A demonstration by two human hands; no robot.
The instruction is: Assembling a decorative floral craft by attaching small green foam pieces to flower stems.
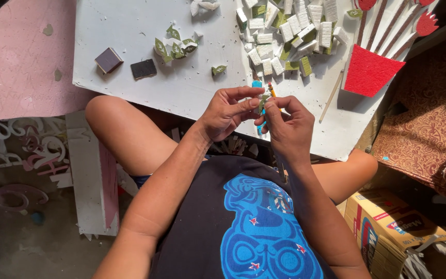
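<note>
Both hands pinching a tiny green foam piece right at the edge of the white tabletop [145,31].

Left hand [227,111] and right hand [287,126] meet fingertip to fingertip, grips pinched shut around the small green foam piece [263,105], with a blue-handled craft knife [258,103] tucked in between, can't tell which hand has it. Just above them sit a pile of white and green foam blocks [285,36], some green foam leaves [174,46] and a red foam flowerpot [368,70].

Dark navy shirt [207,227], short-sleeved or sleeveless; both forearms bare to the wrist. Large bright-blue printed design [264,232] across the chest, curved looping shapes with small red-and-white stars. Knees bare; a strip of blue shorts [141,180] shows at the left thigh.
</note>
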